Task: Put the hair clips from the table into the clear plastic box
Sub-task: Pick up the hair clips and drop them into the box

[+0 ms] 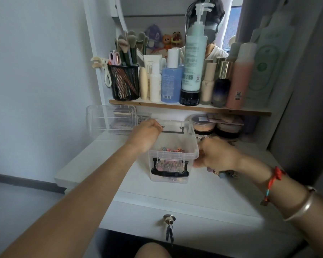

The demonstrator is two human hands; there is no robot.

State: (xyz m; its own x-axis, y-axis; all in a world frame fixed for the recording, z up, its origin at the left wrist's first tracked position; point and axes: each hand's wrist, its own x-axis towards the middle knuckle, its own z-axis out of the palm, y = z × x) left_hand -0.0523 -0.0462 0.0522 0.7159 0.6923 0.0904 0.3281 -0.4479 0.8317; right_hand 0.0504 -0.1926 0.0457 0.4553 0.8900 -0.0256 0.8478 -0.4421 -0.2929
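Left hand [145, 135] and right hand [216, 155] hold one clear box [186, 138].

A plain white wall [35, 71] fills the left side, meeting a pale grey floor [17, 211] along a dark skirting board [22, 180]. A white dressing-table surface [203, 194] stands against it, with a drawer [203, 226] below whose lock [169, 218] has a key in it. Above the surface runs a wooden shelf [190, 107] crowded with bottles [172, 82] and a black mesh pot [124, 82] of brushes. Behind the shelf rises a white-framed mirror [157, 17]. A grey curtain [306, 90] hangs at the right. The light is soft and even.
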